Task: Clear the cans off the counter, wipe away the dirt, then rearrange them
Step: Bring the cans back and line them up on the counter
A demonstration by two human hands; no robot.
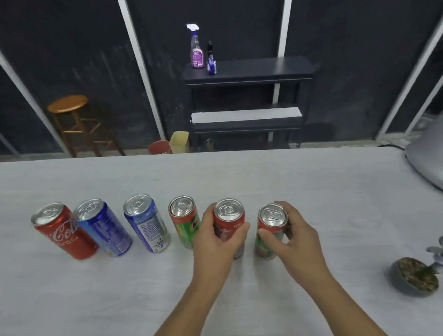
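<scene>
Several cans stand upright in a row on the white counter. From the left: a red cola can, a dark blue can, a blue and white can, and a green can. My left hand grips a red can around its side. To its right, my right hand grips a red and green can, thumb in front and fingers behind. Both held cans stay upright at the counter surface.
A small potted plant with blue-green leaves sits at the counter's right front. A grey rounded appliance stands at the far right. Behind the counter are a dark shelf with a spray bottle, a wooden stool and two bins.
</scene>
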